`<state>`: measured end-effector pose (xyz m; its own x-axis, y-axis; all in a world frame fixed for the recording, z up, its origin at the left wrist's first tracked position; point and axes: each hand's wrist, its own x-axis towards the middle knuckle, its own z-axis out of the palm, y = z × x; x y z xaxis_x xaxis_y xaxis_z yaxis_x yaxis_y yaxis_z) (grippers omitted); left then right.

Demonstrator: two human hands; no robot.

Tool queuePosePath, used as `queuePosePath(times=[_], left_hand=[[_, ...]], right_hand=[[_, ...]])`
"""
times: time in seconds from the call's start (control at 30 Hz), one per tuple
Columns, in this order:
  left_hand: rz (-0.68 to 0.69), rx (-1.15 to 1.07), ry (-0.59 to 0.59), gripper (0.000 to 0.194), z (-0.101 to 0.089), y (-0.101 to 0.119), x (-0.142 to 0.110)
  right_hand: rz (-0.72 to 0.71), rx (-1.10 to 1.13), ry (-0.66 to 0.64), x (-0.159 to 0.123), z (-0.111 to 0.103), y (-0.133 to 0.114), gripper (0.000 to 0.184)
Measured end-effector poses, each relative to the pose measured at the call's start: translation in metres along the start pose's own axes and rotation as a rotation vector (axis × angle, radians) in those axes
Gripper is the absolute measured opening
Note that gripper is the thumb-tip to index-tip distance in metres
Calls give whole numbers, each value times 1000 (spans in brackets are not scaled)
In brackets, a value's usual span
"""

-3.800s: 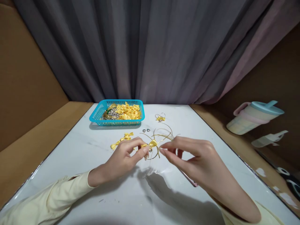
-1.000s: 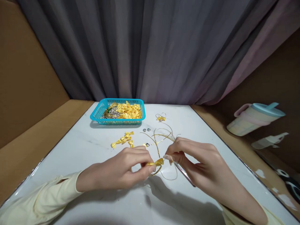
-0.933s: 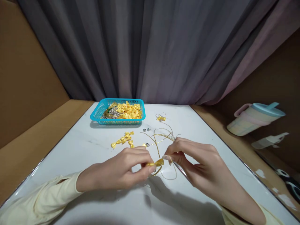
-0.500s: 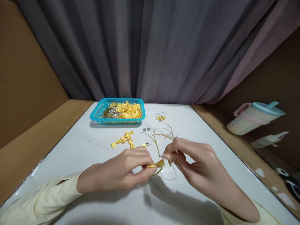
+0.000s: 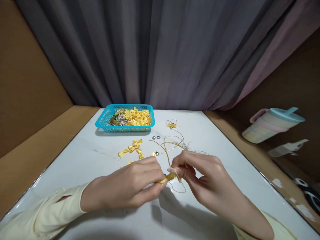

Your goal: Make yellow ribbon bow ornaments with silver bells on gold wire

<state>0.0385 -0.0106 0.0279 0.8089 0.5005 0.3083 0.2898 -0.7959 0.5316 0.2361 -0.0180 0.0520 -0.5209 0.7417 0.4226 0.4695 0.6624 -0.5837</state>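
Note:
Between my fingertips, low over the white table, is a yellow ribbon bow [image 5: 171,177]. My left hand [image 5: 138,181] pinches it from the left. Closed at the thumb and forefinger, my right hand [image 5: 197,171] grips a thin gold cord [image 5: 185,187] at the bow's right end; the cord's loop hangs below. More gold cords [image 5: 172,143] lie loose just beyond my right hand. Several yellow bows [image 5: 133,146] are scattered past my left hand. Small silver bells [image 5: 156,137] rest behind them, and another silver bell [image 5: 157,153] sits nearer my hands.
A blue plastic basket [image 5: 125,127] at the back left holds yellow bows, silver pieces and gold cord. A bow with cord and bell [image 5: 171,125] lies at the back. On the right ledge are a lidded cup [image 5: 271,125], a small bottle [image 5: 285,150] and scissors [image 5: 312,200].
My right hand has moved left and down to the bow, bringing the cord against it. The bow is tilted differently, and my two hands' fingertips are closer together.

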Motion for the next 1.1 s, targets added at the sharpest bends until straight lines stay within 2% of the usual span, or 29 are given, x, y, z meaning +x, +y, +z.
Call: queuePosePath(times=[0.13,0.37,0.5,0.57,0.67,0.73,0.83,1.0,1.1], left_hand=[[3,6,45,20,3,-1,-1],[54,-2,228,16,5,-6,2],[57,30,314,15,6,-8,3],[61,36,356,14,6,-9,3],[87,37,416,13,6,-10,3],[108,36,448,12,7,-10,3],[135,36,482,12,8,-11,3],[171,37,542,13,9,-13,2],[178,41,551,13,9,-14,2]], right_hand=[[23,9,1,2,5,1,18],[-11,17,10,1,5,-2,21],[7,15,-62,-2,-3,-5,33],[45,20,-42,-3,-8,-6,37],[90,20,46,-1,-14,-6,20],[102,11,56,1,-16,-7,12],[107,-6,33,3,-11,-7,15],[94,-15,85,3,4,-5,15],[127,19,37,4,6,-5,21]])
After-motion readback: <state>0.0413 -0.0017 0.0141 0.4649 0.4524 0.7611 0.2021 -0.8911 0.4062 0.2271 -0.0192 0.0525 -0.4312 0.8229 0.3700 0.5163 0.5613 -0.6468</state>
